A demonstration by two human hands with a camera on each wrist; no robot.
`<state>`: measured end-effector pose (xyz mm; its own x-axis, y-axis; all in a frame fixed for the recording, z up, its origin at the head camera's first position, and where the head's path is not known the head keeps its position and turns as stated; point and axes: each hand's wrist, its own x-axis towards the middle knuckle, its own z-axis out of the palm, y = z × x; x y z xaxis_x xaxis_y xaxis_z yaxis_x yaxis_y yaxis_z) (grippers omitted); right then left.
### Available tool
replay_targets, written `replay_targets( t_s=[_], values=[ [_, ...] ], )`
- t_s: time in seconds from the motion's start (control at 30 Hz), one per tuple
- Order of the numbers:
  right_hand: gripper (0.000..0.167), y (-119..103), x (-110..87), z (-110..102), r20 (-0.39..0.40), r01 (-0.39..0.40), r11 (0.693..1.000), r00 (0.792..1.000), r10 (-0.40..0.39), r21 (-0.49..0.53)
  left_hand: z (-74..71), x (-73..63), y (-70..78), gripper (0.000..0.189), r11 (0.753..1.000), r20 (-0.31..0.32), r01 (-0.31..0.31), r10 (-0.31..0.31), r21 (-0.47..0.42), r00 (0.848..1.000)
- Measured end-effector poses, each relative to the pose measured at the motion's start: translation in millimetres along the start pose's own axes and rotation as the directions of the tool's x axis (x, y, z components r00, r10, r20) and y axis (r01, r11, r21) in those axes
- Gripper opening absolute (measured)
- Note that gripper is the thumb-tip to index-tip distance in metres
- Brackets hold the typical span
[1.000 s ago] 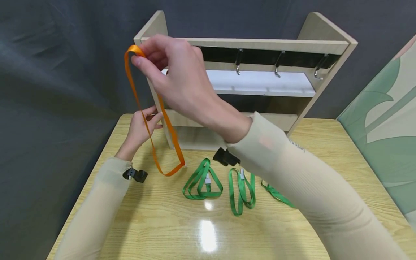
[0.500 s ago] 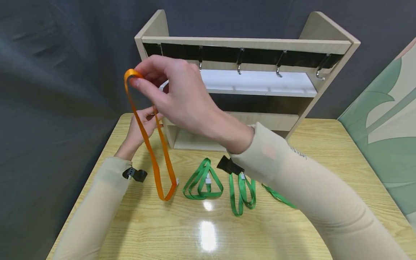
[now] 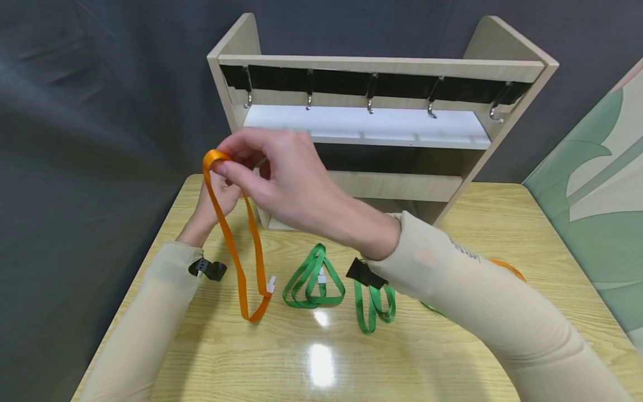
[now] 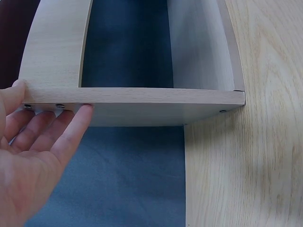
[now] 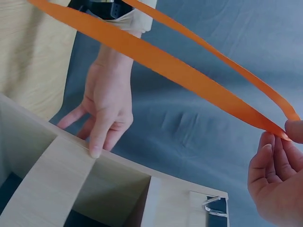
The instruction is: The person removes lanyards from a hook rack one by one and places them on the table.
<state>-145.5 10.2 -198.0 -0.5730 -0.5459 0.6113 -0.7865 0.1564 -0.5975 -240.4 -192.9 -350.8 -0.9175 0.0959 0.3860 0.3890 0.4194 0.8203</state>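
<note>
In the head view my right hand (image 3: pixel 288 167) pinches the top of an orange lanyard (image 3: pixel 228 240) between thumb and fingertips. The strap hangs down as a long loop, a white clip (image 3: pixel 271 285) at its low end. Behind it, partly covered by the right hand, my left hand (image 3: pixel 206 209) holds the left side panel of a wooden hook shelf (image 3: pixel 382 62). Seen from the left wrist, the thumb lies on the panel's front edge (image 4: pixel 161 95) and the fingers press its outer face. The right wrist view shows the orange strap (image 5: pixel 180 78) stretching across above the left hand.
Several metal hooks (image 3: pixel 370 106) line the black strip of the shelf. On the table (image 3: pixel 241 357) lie green lanyards (image 3: pixel 313 279), one of them (image 3: pixel 374 310) partly behind the right cuff. Another orange strap (image 3: pixel 509 268) peeks out behind the right sleeve.
My right hand has come down from the shelf's upper left corner, lowering the orange lanyard and uncovering the leftmost hooks. My left hand has stayed at the side panel.
</note>
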Motion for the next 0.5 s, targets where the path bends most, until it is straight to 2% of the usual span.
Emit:
replay_targets(
  t_s=[0.2, 0.33, 0.43, 0.5],
  values=[
    [0.013, 9, -3.5, 5, 0.011, -0.005, 1.000, 1.000, 0.005, -0.018, -1.2, -1.3, -2.0, 0.030, 0.998, 0.009, 0.040, -0.040, 0.045, 0.999],
    [0.015, 13, -7.7, 8, 0.032, -0.057, 0.998, 0.998, 0.058, -0.030, -2.4, -4.0, -1.7, 0.019, 0.993, -0.009, 0.046, -0.046, 0.113, 0.999],
    [0.015, 15, -11.8, 7, 0.035, -0.084, 0.996, 0.996, 0.084, -0.014, -3.3, -4.3, -3.1, 0.015, 0.986, -0.025, 0.026, -0.022, 0.163, 0.999],
    [0.015, 16, -14.8, 6, 0.031, -0.084, 0.996, 0.996, 0.084, 0.000, -3.8, -3.1, -6.0, 0.012, 0.985, -0.026, -0.012, 0.016, 0.172, 1.000]
  ],
)
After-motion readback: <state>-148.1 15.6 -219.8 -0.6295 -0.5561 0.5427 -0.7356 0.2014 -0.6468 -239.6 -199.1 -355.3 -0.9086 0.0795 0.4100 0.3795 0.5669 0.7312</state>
